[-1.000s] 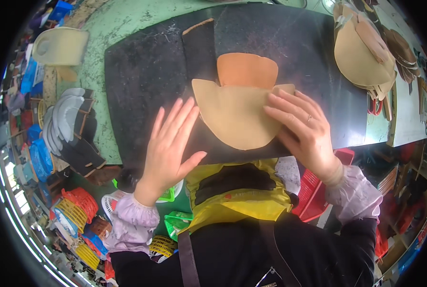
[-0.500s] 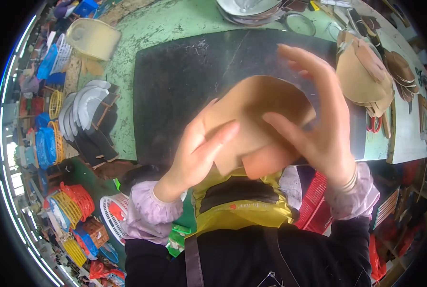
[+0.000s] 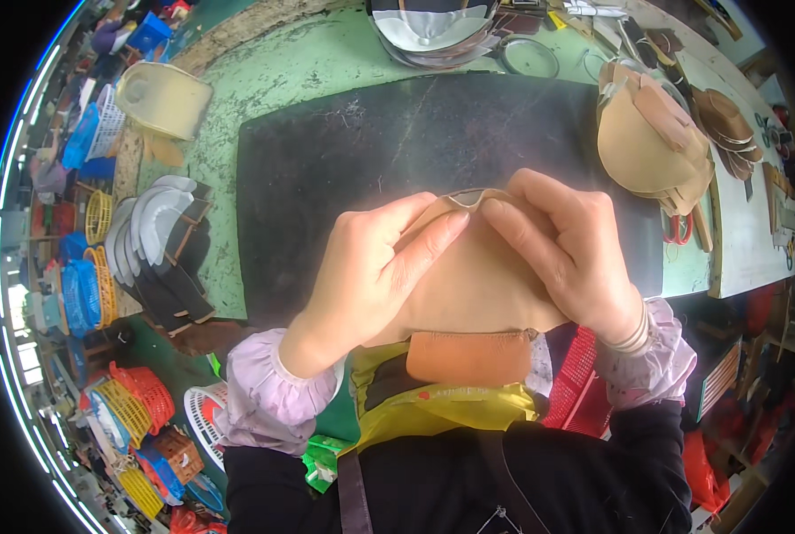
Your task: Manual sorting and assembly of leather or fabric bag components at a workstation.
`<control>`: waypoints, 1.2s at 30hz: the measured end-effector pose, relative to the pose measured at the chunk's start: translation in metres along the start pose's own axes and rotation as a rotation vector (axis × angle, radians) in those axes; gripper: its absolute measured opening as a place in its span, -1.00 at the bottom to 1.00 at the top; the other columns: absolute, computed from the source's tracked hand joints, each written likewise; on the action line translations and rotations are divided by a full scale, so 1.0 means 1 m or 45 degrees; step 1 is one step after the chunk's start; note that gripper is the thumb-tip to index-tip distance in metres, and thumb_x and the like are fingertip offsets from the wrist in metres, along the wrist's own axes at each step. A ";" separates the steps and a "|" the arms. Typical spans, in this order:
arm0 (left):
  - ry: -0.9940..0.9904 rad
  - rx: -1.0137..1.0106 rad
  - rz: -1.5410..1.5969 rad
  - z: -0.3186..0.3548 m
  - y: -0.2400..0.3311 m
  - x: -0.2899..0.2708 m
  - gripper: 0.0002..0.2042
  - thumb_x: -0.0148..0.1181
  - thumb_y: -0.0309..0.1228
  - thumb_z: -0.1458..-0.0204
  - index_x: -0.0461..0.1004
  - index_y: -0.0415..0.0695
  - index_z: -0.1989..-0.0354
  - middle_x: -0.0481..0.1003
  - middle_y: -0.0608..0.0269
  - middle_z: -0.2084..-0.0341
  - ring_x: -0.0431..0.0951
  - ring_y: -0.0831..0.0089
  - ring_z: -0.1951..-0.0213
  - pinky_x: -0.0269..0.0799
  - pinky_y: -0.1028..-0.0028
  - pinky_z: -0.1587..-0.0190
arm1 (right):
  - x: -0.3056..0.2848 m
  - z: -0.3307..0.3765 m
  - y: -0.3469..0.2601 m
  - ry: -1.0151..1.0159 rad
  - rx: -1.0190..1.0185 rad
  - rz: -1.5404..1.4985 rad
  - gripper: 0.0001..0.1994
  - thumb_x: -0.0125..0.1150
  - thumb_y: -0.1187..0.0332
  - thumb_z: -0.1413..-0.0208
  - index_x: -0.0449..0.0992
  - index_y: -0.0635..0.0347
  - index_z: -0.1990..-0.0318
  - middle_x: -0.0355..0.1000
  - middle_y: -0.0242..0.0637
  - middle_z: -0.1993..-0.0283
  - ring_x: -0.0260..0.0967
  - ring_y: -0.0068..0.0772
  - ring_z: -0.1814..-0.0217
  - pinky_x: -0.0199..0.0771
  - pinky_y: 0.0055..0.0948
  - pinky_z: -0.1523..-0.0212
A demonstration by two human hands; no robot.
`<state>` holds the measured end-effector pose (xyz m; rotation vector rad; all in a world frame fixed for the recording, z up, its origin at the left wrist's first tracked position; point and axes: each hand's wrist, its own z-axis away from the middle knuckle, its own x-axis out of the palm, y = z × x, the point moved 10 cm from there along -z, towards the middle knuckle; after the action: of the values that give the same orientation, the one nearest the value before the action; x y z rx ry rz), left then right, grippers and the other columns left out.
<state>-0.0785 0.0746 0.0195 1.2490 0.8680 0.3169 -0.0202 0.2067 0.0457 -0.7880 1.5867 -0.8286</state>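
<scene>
At centre frame, a tan leather piece (image 3: 469,285) is lifted above the black mat (image 3: 344,151), pinched at its top edge by closed fingers of the left hand (image 3: 362,285) and right hand (image 3: 575,258), so the edge can be folded.

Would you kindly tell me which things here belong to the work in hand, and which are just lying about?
In hand: tan leather piece with its orange tab, pinched by left hand and right hand; black mat.

Lying about: stack of tan pieces, white pieces, cream container.
</scene>
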 end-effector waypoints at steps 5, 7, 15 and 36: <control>-0.056 0.252 -0.121 -0.004 0.020 -0.001 -0.82 0.22 -0.44 -0.22 0.51 -0.27 0.09 0.56 0.31 0.33 0.48 0.72 0.25 0.42 0.59 0.19 | 0.006 0.004 -0.001 -0.004 -0.106 0.028 -0.86 0.29 0.39 -0.18 0.47 0.25 0.24 0.46 -0.03 0.44 0.48 0.03 0.42 0.47 -0.28 0.42; -0.071 -0.016 0.022 -0.009 0.007 -0.004 -0.83 0.22 -0.42 -0.22 0.51 -0.27 0.12 0.55 0.34 0.36 0.49 0.69 0.25 0.42 0.59 0.19 | 0.002 0.003 -0.009 0.048 -0.203 0.098 -0.86 0.30 0.41 -0.16 0.49 0.21 0.20 0.50 -0.07 0.36 0.50 -0.03 0.39 0.50 -0.30 0.39; 0.043 0.108 -0.196 -0.006 0.015 -0.005 -0.73 0.13 -0.28 -0.30 0.54 -0.28 0.29 0.36 -0.16 0.59 0.37 -0.08 0.55 0.31 0.25 0.48 | -0.003 0.002 -0.017 0.077 -0.375 0.028 -0.72 0.44 0.48 0.03 0.51 0.12 0.15 0.47 -0.29 0.10 0.54 -0.26 0.31 0.56 -0.42 0.36; -0.282 0.873 -0.198 0.011 0.028 -0.011 -0.55 -0.07 -0.29 0.00 0.64 -0.24 0.07 0.60 0.05 0.03 0.55 0.00 -0.12 0.37 0.08 -0.25 | 0.013 0.033 0.008 0.116 -0.707 0.320 -0.67 0.39 0.50 0.19 0.58 0.16 0.17 0.52 -0.29 0.15 0.50 -0.17 0.15 0.52 -0.26 0.13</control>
<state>-0.0711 0.0685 0.0506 1.7922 0.9047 -0.2698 0.0099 0.1970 0.0283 -0.9184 1.9833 -0.2388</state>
